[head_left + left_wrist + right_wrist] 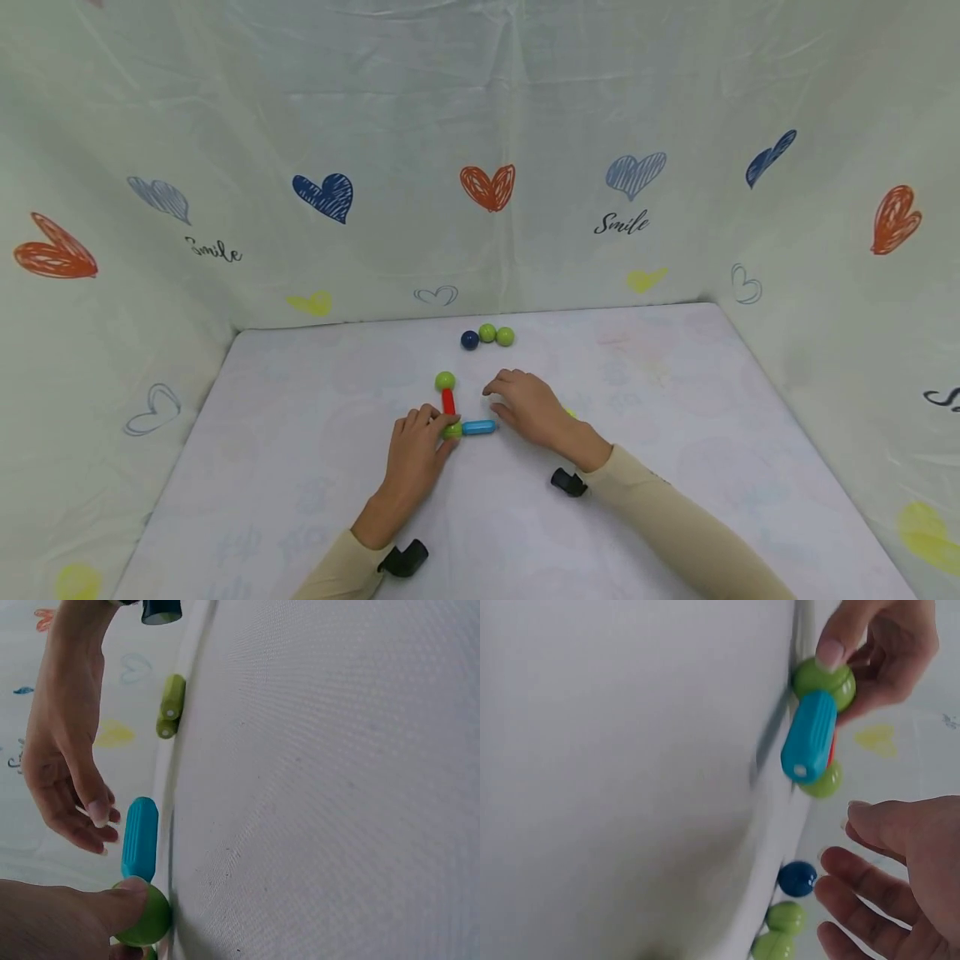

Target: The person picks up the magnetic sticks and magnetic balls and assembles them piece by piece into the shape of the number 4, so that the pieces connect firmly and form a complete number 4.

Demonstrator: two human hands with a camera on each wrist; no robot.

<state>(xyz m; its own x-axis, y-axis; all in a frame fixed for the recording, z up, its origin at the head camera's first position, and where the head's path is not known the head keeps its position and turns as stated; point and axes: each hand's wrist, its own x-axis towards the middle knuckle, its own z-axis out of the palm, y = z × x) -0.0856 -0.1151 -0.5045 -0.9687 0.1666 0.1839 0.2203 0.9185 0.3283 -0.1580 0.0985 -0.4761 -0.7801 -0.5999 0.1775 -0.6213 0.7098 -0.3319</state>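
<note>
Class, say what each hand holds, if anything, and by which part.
The left hand holds the ball-and-stick piece by its green corner ball; the right hand holds nothing.

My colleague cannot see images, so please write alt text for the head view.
A person's left hand pinches a green corner ball joining a blue stick and a red stick ending in another green ball. The empty right hand hovers near the blue stick; a dark blue ball and two green balls lie beyond.
</note>
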